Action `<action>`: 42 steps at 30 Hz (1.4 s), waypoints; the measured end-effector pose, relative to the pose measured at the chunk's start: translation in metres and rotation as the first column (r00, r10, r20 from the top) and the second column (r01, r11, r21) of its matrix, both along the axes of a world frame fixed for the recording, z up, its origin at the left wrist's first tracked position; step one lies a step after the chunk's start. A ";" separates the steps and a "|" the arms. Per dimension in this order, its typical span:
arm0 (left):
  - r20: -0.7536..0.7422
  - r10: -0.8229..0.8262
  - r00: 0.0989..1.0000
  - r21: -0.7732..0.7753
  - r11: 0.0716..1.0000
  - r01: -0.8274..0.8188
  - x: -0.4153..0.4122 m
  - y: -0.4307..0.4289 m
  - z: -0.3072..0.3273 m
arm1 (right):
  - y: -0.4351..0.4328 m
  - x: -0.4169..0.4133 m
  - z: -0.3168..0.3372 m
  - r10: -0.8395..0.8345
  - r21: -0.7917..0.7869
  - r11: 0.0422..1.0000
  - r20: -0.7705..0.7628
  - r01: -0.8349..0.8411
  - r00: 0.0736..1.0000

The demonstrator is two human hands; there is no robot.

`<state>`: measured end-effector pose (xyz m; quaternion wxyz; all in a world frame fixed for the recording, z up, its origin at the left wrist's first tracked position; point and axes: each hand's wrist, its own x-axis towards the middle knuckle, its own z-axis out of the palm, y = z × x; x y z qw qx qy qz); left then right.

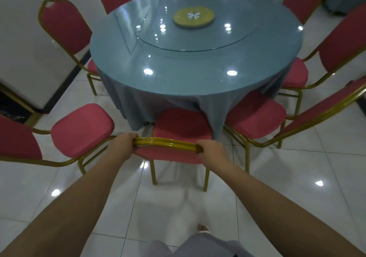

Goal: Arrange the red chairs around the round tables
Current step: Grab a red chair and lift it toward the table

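A glossy white tiled floor (178,207) lies nearest, with one foot (203,228) set on it. The gold top rail (168,143) of one red chair (182,126) is gripped at both ends: the left hand (123,144) is curled round its left end and the right hand (212,150) round its right end. The rail is laid left to right across the view. The chair is faced toward the round table (188,68), with its seat front at the hanging blue-grey cloth (122,98). A left neighbour chair (81,130) and a right neighbour chair (255,114) are set just beside it. One glass turntable (198,39) and one gold disc (193,17) are carried on the table. Four further red chairs (65,25) are placed round the far sides, and cropped red backs are seen at the top edge.
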<state>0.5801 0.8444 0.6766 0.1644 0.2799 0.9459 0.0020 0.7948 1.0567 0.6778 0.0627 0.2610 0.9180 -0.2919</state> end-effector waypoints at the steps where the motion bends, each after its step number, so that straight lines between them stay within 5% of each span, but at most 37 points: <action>1: -0.005 -0.004 1.000 -0.005 1.000 0.004 0.000 0.000 -0.001 | 0.002 0.000 -0.001 0.007 -0.001 1.000 -0.001 -0.007 1.000; 14: 0.046 -0.028 0.999 -0.012 1.000 0.029 -0.009 -0.013 -0.007 | -0.011 -0.003 -0.010 -0.029 -0.034 0.999 -0.030 0.028 0.999; 23: 0.026 -0.291 0.956 -0.138 0.947 0.291 -0.017 -0.033 -0.010 | -0.022 -0.010 -0.003 -0.113 -0.066 0.990 0.109 0.121 0.988; 36: 0.012 -0.292 0.956 0.078 0.954 0.290 -0.045 -0.049 -0.004 | -0.067 -0.045 0.004 -0.351 0.070 0.936 0.159 0.344 0.923; 42: 0.267 -0.249 0.931 0.370 0.918 0.140 -0.058 -0.094 0.002 | -0.121 -0.048 0.013 -0.342 0.154 0.933 0.097 0.325 0.935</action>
